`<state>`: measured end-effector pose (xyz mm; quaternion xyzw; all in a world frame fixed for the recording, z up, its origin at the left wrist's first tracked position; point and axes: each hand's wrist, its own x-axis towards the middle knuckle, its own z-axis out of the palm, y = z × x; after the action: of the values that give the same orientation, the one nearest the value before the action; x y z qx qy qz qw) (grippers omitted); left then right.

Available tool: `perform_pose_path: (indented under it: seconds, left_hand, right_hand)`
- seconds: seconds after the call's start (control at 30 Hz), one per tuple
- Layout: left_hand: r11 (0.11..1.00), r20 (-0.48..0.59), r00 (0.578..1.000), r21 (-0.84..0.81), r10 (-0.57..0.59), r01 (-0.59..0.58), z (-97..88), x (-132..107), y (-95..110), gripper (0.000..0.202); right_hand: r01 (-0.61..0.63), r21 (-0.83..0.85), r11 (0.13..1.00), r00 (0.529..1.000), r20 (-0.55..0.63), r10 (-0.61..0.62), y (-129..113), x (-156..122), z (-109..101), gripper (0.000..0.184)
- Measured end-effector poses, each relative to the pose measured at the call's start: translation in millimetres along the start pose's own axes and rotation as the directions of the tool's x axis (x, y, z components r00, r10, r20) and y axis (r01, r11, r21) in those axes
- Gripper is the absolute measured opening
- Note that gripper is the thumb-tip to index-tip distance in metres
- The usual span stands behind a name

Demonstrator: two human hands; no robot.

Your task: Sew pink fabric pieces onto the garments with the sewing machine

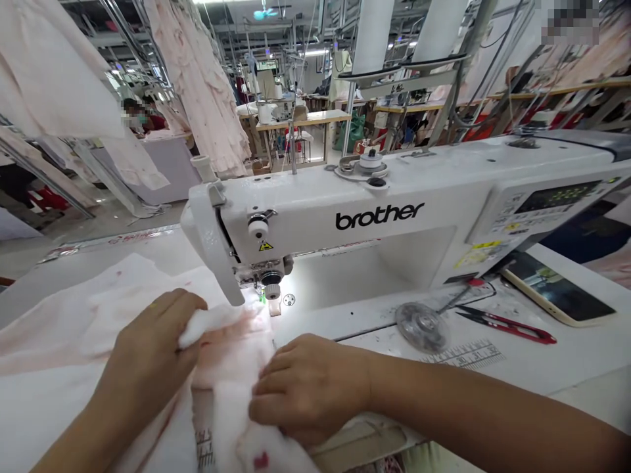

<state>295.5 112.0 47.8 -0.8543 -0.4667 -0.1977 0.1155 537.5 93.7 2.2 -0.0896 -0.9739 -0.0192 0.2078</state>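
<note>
Soft white-and-pink fabric [236, 351] lies across the bed of a white sewing machine [305, 210], its far edge by the lit needle area [266, 295]. To the left of the needle, my left hand [152, 355] is closed on a raised fold of the cloth, fingertips partly hidden behind it. My right hand [310, 387] lies nearer to me, its curled fingers gripping the right edge of the same fabric. More of the cloth [98, 289] spreads over the left of the table. A small red mark shows on the part nearest me.
Right of the fabric are a clear round disc [422, 325], red-handled thread snips [507, 323] and a phone [557, 289]. A printed ruler scale [468, 355] runs along the table. Pale pink garments [197, 85] hang behind, and thread cones [373, 36] stand above the machine.
</note>
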Motion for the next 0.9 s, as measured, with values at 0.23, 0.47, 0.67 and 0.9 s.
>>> perform_pose_path:
  seconds: [0.23,0.47,0.67,0.9]
  left_hand:
    - [0.989,0.192,0.981,-0.144,-0.013,0.042,20.1,8,21,0.006]
    - [0.986,0.011,0.994,-0.123,0.113,-0.11,28.5,-6,11,0.023]
    - [0.941,-0.03,0.979,-0.271,0.2,-0.201,30.9,-4,16,0.031]
    - [0.837,0.269,0.954,-0.485,-0.135,0.255,29.3,-2,22,0.016]
  right_hand:
    - [-0.055,0.213,0.976,0.997,-0.042,0.065,11,1,5,0.025]
    - [-0.508,0.184,0.842,0.847,-0.075,0.527,16,2,10,0.028]
    - [-0.564,0.36,0.744,0.813,0.08,0.577,19,6,2,0.017]
    - [-0.451,0.475,0.756,0.888,0.154,0.433,33,0,1,0.037]
